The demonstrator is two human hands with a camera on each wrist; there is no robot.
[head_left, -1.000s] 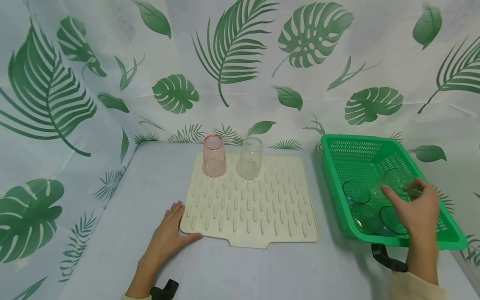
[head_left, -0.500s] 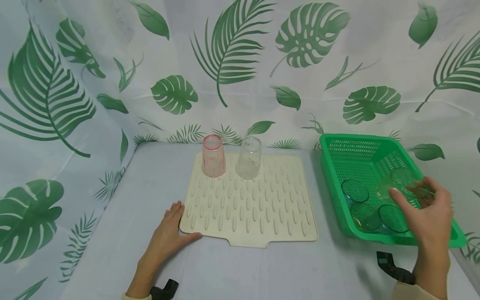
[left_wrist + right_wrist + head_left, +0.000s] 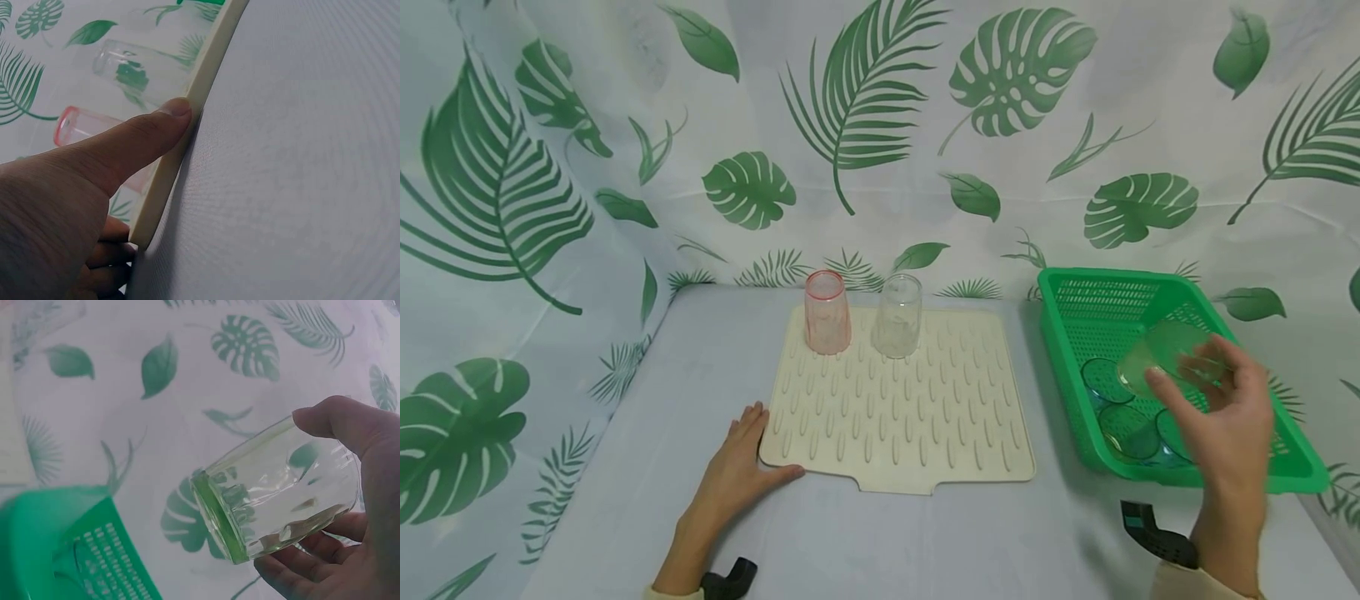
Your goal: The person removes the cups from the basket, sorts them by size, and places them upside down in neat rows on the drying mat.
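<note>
I watched the right hand (image 3: pixel 1232 412) grip a tilted glass (image 3: pixel 281 490) by its sides over the green basket (image 3: pixel 1069 383), likely for security. The left hand (image 3: pixel 743 457), uncurled, touched the mat (image 3: pixel 898 408) corner, perhaps steadying it

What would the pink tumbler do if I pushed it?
The pink tumbler might tip, since it stands taller than it is wide. It may catch rather than slide, because the cream mat under it has raised ridges. It's probably breakable, as its see-through walls look like glass.
</note>
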